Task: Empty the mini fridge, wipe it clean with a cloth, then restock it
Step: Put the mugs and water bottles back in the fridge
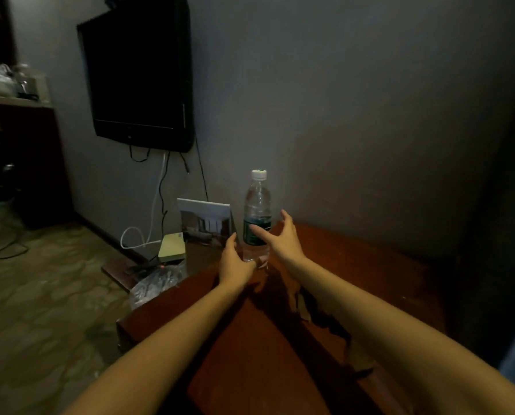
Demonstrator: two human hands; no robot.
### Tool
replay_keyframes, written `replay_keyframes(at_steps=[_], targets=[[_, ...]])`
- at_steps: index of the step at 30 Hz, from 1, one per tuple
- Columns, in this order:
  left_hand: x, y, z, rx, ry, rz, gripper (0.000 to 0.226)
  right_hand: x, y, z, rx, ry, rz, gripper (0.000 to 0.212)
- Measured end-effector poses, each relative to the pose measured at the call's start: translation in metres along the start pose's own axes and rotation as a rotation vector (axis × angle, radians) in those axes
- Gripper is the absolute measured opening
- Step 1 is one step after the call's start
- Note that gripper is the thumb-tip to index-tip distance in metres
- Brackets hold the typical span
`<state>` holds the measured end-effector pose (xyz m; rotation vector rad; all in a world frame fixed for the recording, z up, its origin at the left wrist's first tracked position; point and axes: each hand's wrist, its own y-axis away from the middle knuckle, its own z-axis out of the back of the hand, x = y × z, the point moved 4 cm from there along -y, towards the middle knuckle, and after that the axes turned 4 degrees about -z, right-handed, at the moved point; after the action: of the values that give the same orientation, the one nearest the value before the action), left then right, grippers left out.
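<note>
Nearest you, both forearms run out over the red-brown bench [370, 280], whose veneer [305, 313] is torn and lifting below your right wrist. Expect an uneven footing there, so set nothing down on that patch. Left hand [235, 260]: pressed against the lower, clear part of the water bottle [257, 202], thumb [231, 239] raised just beside it. Its fingers are hidden behind the hand, so you cannot tell whether they wrap the bottle. Right hand [283, 239]: spread and unclenched, with the forefinger [257, 231] lying across the dark label [260, 223] and the thumb standing apart above it. The bottle stands upright on the bench between the two hands, with its white cap [259, 174] on, and looks near full. Judgement: moderately heavy for one hand and top-steady only while vertical. The thin plastic wall should give if squeezed, and may be slick if it is cold or wet. Take it round the labelled waist, where the paper offers friction, rather than at the smooth lower wall or the cap. Beyond the left hand are a clear plastic bag [157, 283], a yellow-green box [172, 242] and a propped picture card [205, 220]. Farther up, a dark television [136, 76] hangs on the wall. No fridge is in view.
</note>
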<state>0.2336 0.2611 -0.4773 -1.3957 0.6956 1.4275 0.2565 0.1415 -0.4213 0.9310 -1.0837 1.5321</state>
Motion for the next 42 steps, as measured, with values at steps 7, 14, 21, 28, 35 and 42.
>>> replay_keyframes(at_steps=[7, 14, 21, 28, 35, 42], targets=[[0.018, -0.041, -0.028, -0.077, -0.117, -0.01, 0.032, -0.012, -0.06, -0.031, 0.037, -0.029, -0.017, 0.091], [0.0, 0.004, -0.017, -0.071, -0.074, -0.011, 0.042, -0.008, -0.022, -0.016, -0.053, 0.154, 0.064, 0.071], [-0.045, 0.126, 0.001, -0.006, 0.028, -0.162, 0.075, 0.033, 0.11, 0.043, -0.144, 0.206, 0.219, 0.072], [-0.085, 0.262, -0.03, 0.198, 0.149, -0.457, 0.062, 0.059, 0.267, 0.145, -0.277, 0.284, 0.307, 0.068], [-0.141, 0.348, -0.137, 0.55, 0.278, -0.506, 0.06, 0.037, 0.357, 0.28, -0.579, 0.279, 0.17, 0.062], [-0.174, 0.41, -0.255, 0.922, 0.195, -0.528, 0.055, -0.01, 0.398, 0.393, -0.884, 0.342, -0.017, 0.063]])
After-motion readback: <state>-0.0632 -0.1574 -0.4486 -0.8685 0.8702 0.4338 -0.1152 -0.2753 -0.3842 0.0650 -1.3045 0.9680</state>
